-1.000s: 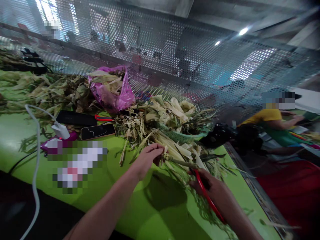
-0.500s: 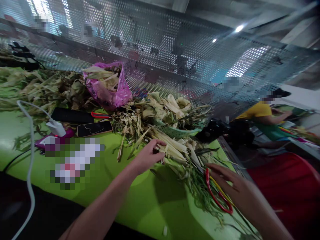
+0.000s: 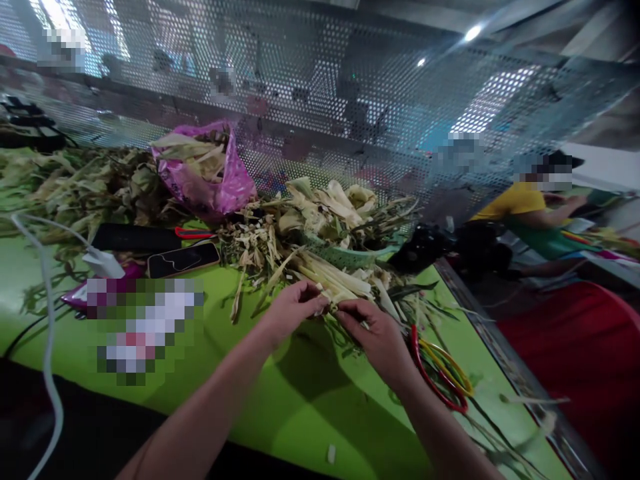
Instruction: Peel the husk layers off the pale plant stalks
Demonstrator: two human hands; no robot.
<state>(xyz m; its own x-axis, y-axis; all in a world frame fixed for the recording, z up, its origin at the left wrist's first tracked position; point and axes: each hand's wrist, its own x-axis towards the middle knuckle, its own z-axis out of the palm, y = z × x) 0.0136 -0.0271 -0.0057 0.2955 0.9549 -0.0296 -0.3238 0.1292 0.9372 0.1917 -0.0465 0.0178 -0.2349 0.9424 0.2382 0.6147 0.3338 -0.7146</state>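
Observation:
My left hand (image 3: 300, 305) pinches a small pale piece of corn husk (image 3: 327, 297) over the front of the husk pile. From the right, my right hand (image 3: 373, 333) closes thumb and fingers at that same piece; the exact contact at the fingertips is too small to make out. Scissors with one red and one yellow handle loop (image 3: 445, 363) lie on the table beside my right wrist, their blades partly covered. Just behind both hands, a bundle of long pale corn husks (image 3: 335, 277) rests against a light green basket (image 3: 350, 253) heaped with dried husks.
A pink plastic bag (image 3: 210, 177) of husks stands behind, near a perforated metal screen (image 3: 310, 100). Left are a phone (image 3: 183, 259), a white plug with cable (image 3: 103, 262) and a leaf heap (image 3: 90, 187). A person in yellow (image 3: 525, 200) sits at right beyond a red chair (image 3: 575, 340).
My right hand has left the scissors, which now lie on the table, and has moved left to meet my left hand at the husk piece. The view has shifted slightly.

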